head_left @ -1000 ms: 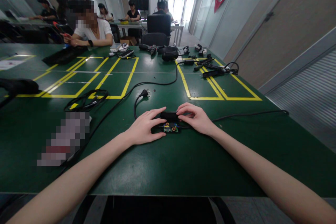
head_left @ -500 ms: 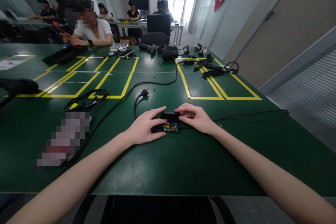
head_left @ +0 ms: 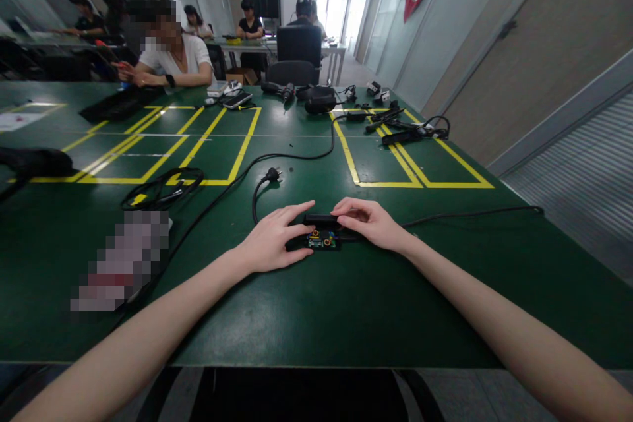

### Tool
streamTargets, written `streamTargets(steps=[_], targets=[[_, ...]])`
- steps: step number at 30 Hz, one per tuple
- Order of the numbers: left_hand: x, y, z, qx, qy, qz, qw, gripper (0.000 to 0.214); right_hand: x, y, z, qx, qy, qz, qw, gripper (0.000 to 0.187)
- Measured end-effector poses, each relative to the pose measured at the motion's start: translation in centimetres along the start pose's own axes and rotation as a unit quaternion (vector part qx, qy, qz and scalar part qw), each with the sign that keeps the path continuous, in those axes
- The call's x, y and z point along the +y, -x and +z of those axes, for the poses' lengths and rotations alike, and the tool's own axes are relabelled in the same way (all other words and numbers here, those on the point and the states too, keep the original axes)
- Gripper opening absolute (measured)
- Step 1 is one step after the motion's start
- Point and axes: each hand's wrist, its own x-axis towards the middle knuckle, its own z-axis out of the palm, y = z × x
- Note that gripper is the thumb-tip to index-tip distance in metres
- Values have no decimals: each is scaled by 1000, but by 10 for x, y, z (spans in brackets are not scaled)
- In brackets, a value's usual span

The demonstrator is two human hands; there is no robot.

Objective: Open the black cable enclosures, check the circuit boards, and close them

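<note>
Beside the left hand (head_left: pixel 271 237), fingers parted, lies a circuit board (head_left: pixel 323 241), right hand (head_left: pixel 373 225) pinching a black cover (head_left: pixel 319 219).

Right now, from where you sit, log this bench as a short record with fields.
Left grip: fingers spread, at the left end of the circuit board; firmness of hold unclear
Right grip: finger and thumb on the right end of the black casing piece
Circuit board: exposed, just nearer than the casing piece
Plug: lying beyond the left grip
Drill: far side of the table
Table: green, yellow-taped
</note>
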Motion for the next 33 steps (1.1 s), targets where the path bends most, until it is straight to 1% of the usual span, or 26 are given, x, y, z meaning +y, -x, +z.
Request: streamTargets(steps=[4, 7, 11, 15, 17, 23, 28, 30, 33], targets=[[1, -1, 0, 22, 1, 12, 1000, 21, -3, 1, -2, -28, 5, 0, 1000, 30], [1, -2, 0, 33, 33, 1, 999, 17, -6, 2, -3, -51, 22, -14, 998, 30], [3, -3, -1, 25, 96, -46, 994, 27, -10, 2, -5, -76, 51, -52, 994, 26], [6, -4, -2, -6, 147, -99, 984, 45, -14, 3, -5, -90, 99, -81, 988, 22], [6, -4, -2, -16, 158, -114, 981, 45, -15, 4, -3, -98, 124, -84, 984, 18], [5, -5, -2, -22, 136, -102, 985, 28, -18, 4, -2, -108, 157, -93, 977, 13], [5, -7, -3, -28, 111, -99, 988, 26, -22, 5, -3, -108, 183, -105, 971, 11], [5, -8, -4, -30, 103, -99, 989, 25, -22, 6, -2, -109, 193, -111, 969, 13], [4, -9, -4, -29, 96, -103, 990, 22, -18, 7, 1, -109, 219, -113, 963, 24]])
